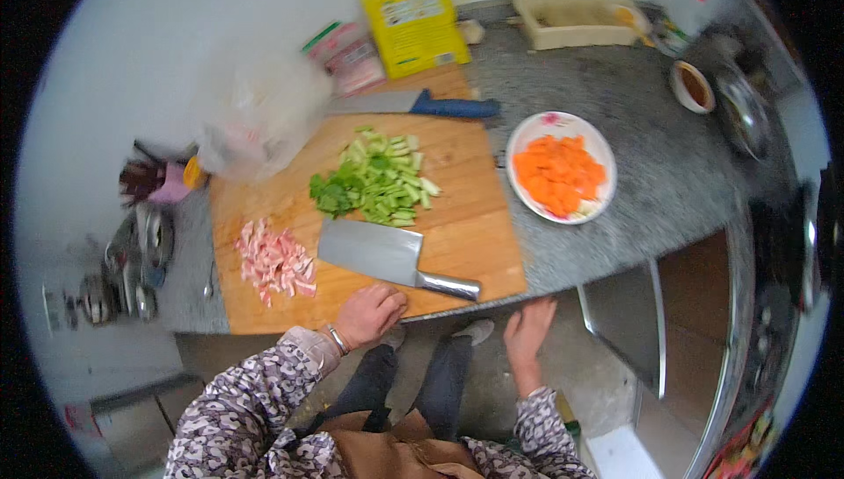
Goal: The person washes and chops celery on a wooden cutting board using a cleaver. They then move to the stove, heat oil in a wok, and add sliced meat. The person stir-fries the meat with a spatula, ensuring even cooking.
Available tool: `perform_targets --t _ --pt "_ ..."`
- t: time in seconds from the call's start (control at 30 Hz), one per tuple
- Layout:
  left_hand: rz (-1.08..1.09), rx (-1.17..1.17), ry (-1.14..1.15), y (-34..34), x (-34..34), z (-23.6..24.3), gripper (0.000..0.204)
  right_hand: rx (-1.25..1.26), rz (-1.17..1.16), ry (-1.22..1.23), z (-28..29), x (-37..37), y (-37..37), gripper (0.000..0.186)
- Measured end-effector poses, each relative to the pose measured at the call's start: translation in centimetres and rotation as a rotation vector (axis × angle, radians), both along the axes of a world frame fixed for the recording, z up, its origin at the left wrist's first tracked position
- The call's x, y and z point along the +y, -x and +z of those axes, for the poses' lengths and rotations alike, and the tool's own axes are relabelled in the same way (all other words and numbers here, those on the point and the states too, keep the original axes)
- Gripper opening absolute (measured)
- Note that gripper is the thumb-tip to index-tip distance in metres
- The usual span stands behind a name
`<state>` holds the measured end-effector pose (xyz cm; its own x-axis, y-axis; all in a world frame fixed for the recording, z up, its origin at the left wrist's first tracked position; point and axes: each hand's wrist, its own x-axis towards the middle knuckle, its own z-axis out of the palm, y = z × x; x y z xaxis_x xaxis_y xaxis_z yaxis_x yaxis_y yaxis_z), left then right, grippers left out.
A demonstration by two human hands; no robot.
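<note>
My left hand (367,312) rests at the front edge of the wooden board (475,250), fingers curled, nothing visible in them. A cleaver (369,246) lies flat just above it, steel handle pointing right, with chopped pale-pink meat (272,259) to the left. Chopped green stalks and leaves (378,176) are piled mid-board. Along the back lies a blue-handled knife (453,106). My right hand (527,334) hangs by the counter's front edge, fingers extended and slightly bent, holding nothing. A flowered plate (599,150) of orange chopped pieces sits right of the board.
A plastic bag (259,110), yellow packet (413,26) and smaller packet (347,61) stand behind. A cream tray (571,35), small bowl (692,88) and metal dish (738,114) line the back right. Kitchenware (132,264) crowds the left; cabinets (629,321) lie below the counter.
</note>
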<state>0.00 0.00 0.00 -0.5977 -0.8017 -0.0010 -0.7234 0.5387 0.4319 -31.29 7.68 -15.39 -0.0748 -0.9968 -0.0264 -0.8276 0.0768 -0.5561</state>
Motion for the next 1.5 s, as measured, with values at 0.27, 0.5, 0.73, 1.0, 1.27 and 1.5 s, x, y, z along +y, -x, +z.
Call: perform_targets --t 0.27,0.5,0.73,1.0,1.27,1.5 --pt "0.123 0.088 0.062 -1.1 1.3 0.3 0.016 -0.146 -0.185 -0.108 15.3 12.7 -3.3 0.044" --pt "0.222 -0.219 -0.062 -6.2 -3.0 -3.7 0.025 -0.217 -0.74 -0.067 12.6 17.8 -3.8 0.037" --pt "-0.136 0.206 0.038 -4.8 -6.2 -11.7 0.02 0.055 -1.16 0.348 19.2 32.1 1.3 0.023" --pt "-0.419 0.31 -0.252 17.6 8.3 0.1 0.015 0.238 -1.627 0.245 22.9 49.3 11.1 0.029" --pt "-0.74 0.356 -0.292 32.5 21.5 6.1 0.021 0.055 -1.272 -0.018 16.8 49.4 25.6 0.054" --pt "-1.3 0.36 -0.188 44.9 29.9 8.9 0.032 -0.213 -1.072 0.01 15.9 46.9 22.7 0.045"
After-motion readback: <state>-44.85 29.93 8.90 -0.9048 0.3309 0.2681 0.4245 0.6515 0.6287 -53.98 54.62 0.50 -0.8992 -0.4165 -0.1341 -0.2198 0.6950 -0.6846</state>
